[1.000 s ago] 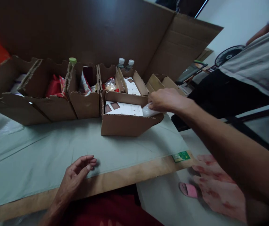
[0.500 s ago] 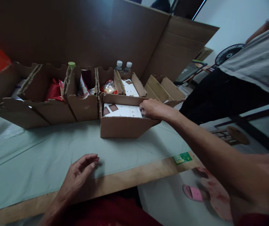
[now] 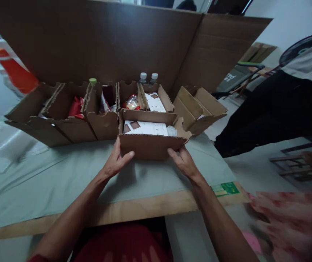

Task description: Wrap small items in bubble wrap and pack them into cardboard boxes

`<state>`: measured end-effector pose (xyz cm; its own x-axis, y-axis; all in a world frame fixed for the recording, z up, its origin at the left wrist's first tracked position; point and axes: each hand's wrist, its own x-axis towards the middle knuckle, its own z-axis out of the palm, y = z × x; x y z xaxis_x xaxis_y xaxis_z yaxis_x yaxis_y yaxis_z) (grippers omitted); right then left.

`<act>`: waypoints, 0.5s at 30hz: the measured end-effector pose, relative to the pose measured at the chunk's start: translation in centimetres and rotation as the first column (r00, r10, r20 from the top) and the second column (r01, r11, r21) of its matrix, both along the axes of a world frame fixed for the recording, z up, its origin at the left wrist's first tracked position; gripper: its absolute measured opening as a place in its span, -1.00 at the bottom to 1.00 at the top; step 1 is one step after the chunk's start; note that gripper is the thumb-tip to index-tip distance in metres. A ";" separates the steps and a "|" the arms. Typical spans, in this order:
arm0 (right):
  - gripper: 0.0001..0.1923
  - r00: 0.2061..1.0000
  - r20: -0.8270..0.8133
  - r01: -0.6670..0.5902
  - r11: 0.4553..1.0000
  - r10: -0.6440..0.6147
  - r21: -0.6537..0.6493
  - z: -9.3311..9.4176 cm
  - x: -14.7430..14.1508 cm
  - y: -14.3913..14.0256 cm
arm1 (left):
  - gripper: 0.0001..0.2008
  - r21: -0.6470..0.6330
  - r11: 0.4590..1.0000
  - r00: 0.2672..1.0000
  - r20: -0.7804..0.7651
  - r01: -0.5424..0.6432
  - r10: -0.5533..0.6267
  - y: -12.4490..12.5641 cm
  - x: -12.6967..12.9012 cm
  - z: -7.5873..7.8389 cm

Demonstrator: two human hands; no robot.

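Note:
In front of me a cardboard box (image 3: 150, 147) sits sideways on the cloth-covered table. Inside it lie a white carton (image 3: 146, 128) with brown squares and a clear plastic item (image 3: 171, 131) at its right end. My left hand (image 3: 116, 158) holds the box's left end, thumb on the front wall and fingers at the side, partly hidden. At the right end my right hand (image 3: 184, 162) grips the lower corner, its thumb also on the front wall.
Behind stand more cardboard boxes (image 3: 101, 125) with a red packet (image 3: 76, 106) and other goods. A tall cardboard panel (image 3: 104, 43) rises at the back. Clear plastic wrap (image 3: 14, 149) lies left. A person in dark trousers (image 3: 248, 112) stands at right.
My right hand has come out of the box to its right end. My left hand has moved up from the table to the box's left end. The view has shifted slightly.

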<state>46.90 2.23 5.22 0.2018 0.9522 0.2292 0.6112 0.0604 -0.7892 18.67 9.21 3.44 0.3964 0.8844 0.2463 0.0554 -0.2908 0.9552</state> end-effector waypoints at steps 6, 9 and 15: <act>-0.29 0.995 -0.101 0.030 0.995 -0.020 0.096 0.0 -2.2 -0.6 | -0.19 -0.019 0.999 0.992 0.124 0.040 -0.037 -2.3 -0.8 0.1; -0.31 0.996 -0.081 0.031 0.989 -0.020 0.142 2.2 -4.3 -1.5 | -0.23 -0.015 0.999 0.994 0.094 -0.049 0.050 -4.7 -3.7 1.1; -0.33 0.992 -0.102 -0.033 0.948 0.068 0.315 10.3 -6.4 0.1 | -0.14 0.131 0.974 0.969 0.190 -0.183 0.156 -3.5 -4.7 9.5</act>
<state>40.52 2.36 15.48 0.1964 0.8459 0.4958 0.5113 0.3431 -0.7879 14.00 5.71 12.90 0.1818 0.8840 0.4307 -0.0509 -0.4290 0.9019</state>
